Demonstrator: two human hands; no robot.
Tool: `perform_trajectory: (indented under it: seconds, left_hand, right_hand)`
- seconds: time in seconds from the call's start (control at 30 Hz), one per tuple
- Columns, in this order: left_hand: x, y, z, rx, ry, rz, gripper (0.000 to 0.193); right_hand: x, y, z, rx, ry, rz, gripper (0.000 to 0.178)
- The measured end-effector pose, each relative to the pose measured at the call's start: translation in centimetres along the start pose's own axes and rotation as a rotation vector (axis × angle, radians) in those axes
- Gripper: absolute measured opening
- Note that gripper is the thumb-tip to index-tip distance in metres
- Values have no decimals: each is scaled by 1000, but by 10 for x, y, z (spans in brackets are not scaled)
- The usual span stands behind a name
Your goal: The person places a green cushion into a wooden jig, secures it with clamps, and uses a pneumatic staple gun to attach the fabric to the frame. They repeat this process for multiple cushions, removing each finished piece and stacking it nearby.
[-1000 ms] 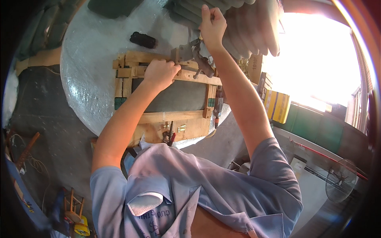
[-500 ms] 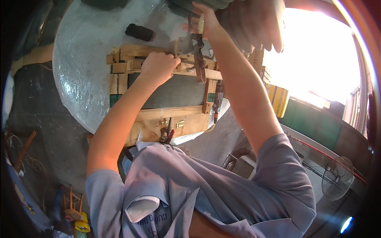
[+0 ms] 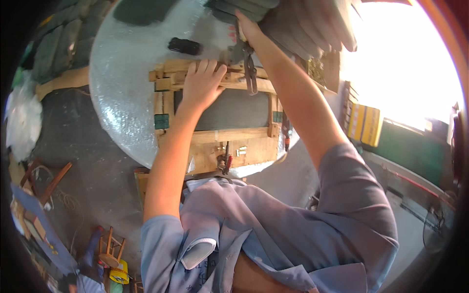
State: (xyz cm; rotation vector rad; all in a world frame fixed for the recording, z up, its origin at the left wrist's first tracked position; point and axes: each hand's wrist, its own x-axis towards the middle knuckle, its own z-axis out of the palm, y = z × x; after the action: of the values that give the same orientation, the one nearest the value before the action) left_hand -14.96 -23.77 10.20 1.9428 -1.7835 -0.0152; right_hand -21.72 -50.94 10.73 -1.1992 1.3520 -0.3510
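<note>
A wooden frame (image 3: 220, 134) holds a dark grey slab (image 3: 234, 110) on a round table (image 3: 115, 105) covered in clear wrap. My left hand (image 3: 204, 83) lies over the frame's far rail with its fingers stretched out. At the far right corner, my right hand (image 3: 248, 30) is around the pale handle of a dark metal tool (image 3: 250, 75); its exact kind is unclear. The tool's lower end hangs over the far rail, and part of the grip is hidden. On the table beyond the frame is a small black object (image 3: 184, 46).
Grey-green slabs (image 3: 308, 27) are stacked close beside my right hand. A red-handled tool (image 3: 228, 162) and brass hinges (image 3: 241, 151) are at the frame's near side. A stool (image 3: 111, 251) and yellow bucket (image 3: 119, 272) stand lower left; a yellow box (image 3: 365, 124) is on the right.
My left hand has gone from a closed grip on the rail to outstretched fingers. My right fingers have drawn in around the handle. The whole view has shifted somewhat.
</note>
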Motion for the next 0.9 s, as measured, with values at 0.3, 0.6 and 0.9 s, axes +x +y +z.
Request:
perform_trajectory:
  seconds: [0.3,0.6,0.9]
  left_hand:
    - [-97,-43,27,-47,39,-1416,46]
    - [-81,-43,44,236,-83,-1490,60]
    - [-79,-39,45,257,-65,-1514,63]
  right_hand:
    - [-148,222,-163,-25,854,-516,24]
    - [-140,233,-135,-508,899,437,54]
    - [-133,228,-128,-661,956,492,54]
